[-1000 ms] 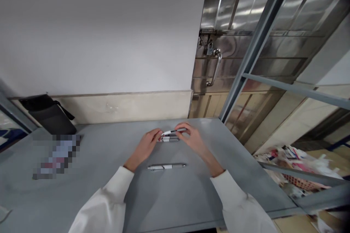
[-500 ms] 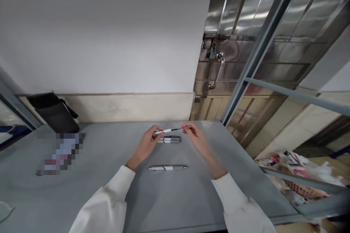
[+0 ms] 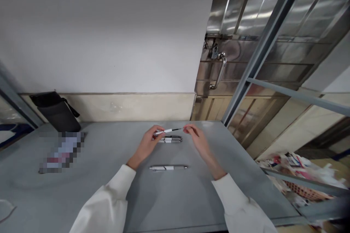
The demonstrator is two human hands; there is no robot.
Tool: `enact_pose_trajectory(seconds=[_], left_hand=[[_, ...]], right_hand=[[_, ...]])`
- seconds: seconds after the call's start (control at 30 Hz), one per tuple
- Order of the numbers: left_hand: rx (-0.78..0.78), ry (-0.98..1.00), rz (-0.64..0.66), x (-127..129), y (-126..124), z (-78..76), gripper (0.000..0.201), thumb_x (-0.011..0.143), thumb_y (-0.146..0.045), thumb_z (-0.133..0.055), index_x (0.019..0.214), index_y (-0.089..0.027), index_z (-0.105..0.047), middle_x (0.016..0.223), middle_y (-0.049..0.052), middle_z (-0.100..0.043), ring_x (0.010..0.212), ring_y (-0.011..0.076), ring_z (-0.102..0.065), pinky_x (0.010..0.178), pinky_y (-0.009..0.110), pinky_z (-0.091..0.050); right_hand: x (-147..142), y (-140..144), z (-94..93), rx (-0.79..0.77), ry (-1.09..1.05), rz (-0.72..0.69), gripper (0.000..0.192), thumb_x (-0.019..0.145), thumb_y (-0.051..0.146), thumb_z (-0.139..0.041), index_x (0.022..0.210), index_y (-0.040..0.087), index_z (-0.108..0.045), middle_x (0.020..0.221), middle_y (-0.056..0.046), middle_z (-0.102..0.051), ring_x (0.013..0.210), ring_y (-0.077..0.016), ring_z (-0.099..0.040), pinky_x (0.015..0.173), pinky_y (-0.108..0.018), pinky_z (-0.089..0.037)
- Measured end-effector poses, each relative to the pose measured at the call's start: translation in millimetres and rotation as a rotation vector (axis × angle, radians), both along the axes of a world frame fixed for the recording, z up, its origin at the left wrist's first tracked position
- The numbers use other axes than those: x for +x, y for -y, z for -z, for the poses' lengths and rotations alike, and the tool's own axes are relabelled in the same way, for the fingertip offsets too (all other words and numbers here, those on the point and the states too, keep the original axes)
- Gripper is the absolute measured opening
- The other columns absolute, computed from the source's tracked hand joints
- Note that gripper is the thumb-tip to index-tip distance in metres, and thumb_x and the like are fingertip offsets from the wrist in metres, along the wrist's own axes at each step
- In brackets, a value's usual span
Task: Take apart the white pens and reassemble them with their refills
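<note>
Grey table (image 3: 164,196), white wall (image 3: 109,32), padlocked metal door (image 3: 236,71)

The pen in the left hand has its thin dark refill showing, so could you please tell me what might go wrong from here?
The bare refill points at the right hand and might mark it. If the left hand slips, the held pen could drop among the pens lying close by.

Glossy pen (image 3: 168,168), polished metal door (image 3: 240,51)

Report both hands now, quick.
Left hand: closed, holding a pen.
Right hand: fingers curled near the pen's thin dark end; cannot tell whether they hold anything.
</note>
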State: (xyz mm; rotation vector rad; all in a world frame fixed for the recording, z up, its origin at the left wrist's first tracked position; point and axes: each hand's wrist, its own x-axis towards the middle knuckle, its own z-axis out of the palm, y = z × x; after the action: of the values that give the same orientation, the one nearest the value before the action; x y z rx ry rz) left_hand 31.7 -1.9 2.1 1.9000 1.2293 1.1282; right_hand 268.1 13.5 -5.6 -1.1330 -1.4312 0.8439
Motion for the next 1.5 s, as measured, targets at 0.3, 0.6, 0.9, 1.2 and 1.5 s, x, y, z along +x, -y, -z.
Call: enact_pose_trajectory(seconds=[0.3,0.6,0.9,1.2,1.5], left_hand=[[-0.011,-0.020,0.072,1,3,-1.4,0.028,0.092,-0.041,-0.050,0.104,-0.020,-0.063,0.099,0.005,-0.069,0.086,0.0190,-0.062,0.076,0.027,-0.048],[0.004,0.019,-0.006,-4,-6,5.3,0.028,0.092,-0.043,-0.052,0.103,-0.020,-0.064,0.094,0.002,-0.068,0.074,0.0148,-0.058,0.068,0.023,-0.045],[0.032,-0.020,-0.063,-3,-9,10.0,0.026,0.092,-0.041,-0.052,0.103,-0.021,-0.064,0.097,0.002,-0.069,0.078,0.0162,-0.059,0.069,0.024,-0.044],[0.027,-0.067,0.020,3,-6,11.6,0.024,0.094,-0.039,-0.051,0.104,-0.021,-0.063,0.100,0.002,-0.069,0.080,0.0166,-0.061,0.071,0.024,-0.045],[0.043,-0.084,0.023,3,-7,11.2,0.024,0.094,-0.039,-0.051,0.103,-0.022,-0.064,0.096,0.001,-0.069,0.080,0.0171,-0.061,0.070,0.024,-0.043]], right_hand=[[-12,7,-1.8,-0.023,0.074,-0.274,0.044,0.091,0.059,-0.046,0.075,0.022,-0.064,0.074,-0.002,-0.069,0.070,-0.0192,-0.064,0.074,-0.034,-0.052],[1,10,-18.7,0.021,0.101,-0.091,0.043,0.092,0.055,-0.046,0.065,0.024,-0.056,0.063,-0.002,-0.059,0.065,-0.0192,-0.057,0.068,-0.033,-0.046],[7,5,-15.3,0.053,0.102,0.045,0.040,0.084,0.062,-0.054,0.083,0.023,-0.060,0.070,-0.003,-0.065,0.074,-0.0237,-0.064,0.074,-0.035,-0.048],[7,9,-17.8,0.123,0.078,0.058,0.030,0.084,0.050,-0.060,0.092,0.021,-0.065,0.086,-0.005,-0.069,0.075,-0.0200,-0.064,0.072,-0.032,-0.049],[7,10,-19.2,0.095,0.076,0.073,0.037,0.088,0.056,-0.054,0.084,0.021,-0.065,0.070,-0.002,-0.065,0.068,-0.0192,-0.062,0.067,-0.030,-0.046]])
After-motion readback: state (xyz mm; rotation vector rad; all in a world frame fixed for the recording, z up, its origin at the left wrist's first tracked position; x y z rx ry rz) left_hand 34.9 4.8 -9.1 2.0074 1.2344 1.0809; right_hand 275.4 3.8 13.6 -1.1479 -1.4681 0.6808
